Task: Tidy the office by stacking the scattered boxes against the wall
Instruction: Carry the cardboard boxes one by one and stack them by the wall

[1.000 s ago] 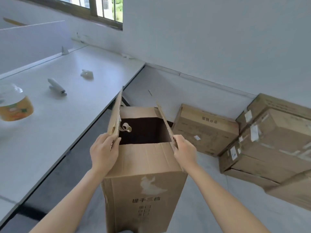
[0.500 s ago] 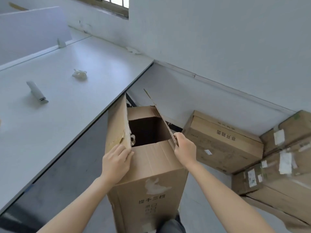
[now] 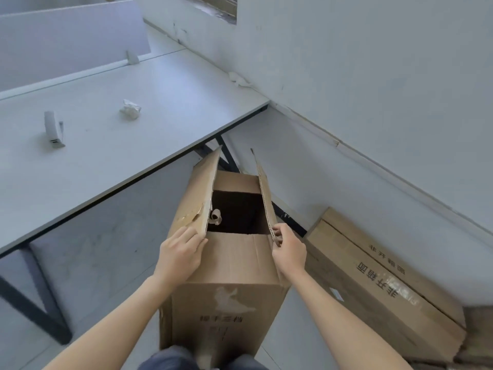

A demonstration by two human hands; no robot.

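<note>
Tall box (image 3: 226, 303): brown cardboard, upright, right in front of the person, between the end of the counter and the long box by the wall; its base is hidden behind dark clothing at the lower edge, so I cannot tell whether it rests on the floor
Top of the tall box: open, dark inside, with a curl of brown tape (image 3: 215, 217) hanging at the inner left edge
Left flap (image 3: 197, 198): stands up, its outer face torn near the lower corner
Right flap (image 3: 265, 193): stands up, corrugated edge turned toward the camera
Near flap (image 3: 237, 257): folded out toward the person, lying between the two hands
Left hand (image 3: 180, 253): closed on the lower corner of the left flap, fingers across its outer face with the tips at the edge; thumb hidden
Right hand (image 3: 289, 248): gripping the near end of the right flap, fingers curled round the corrugated edge
Long box (image 3: 373, 284): closed, taped, printed with characters, lying on the floor (image 3: 101, 236) along the foot of the wall (image 3: 373, 76), just right of the tall box
Counter (image 3: 149, 134): white top with a dark edge and dark legs, to the left
On the counter: a crumpled white paper (image 3: 130, 109) and a small white device (image 3: 53, 129), well apart
Divider panel (image 3: 66, 36): white, upright at the back of the counter
</note>
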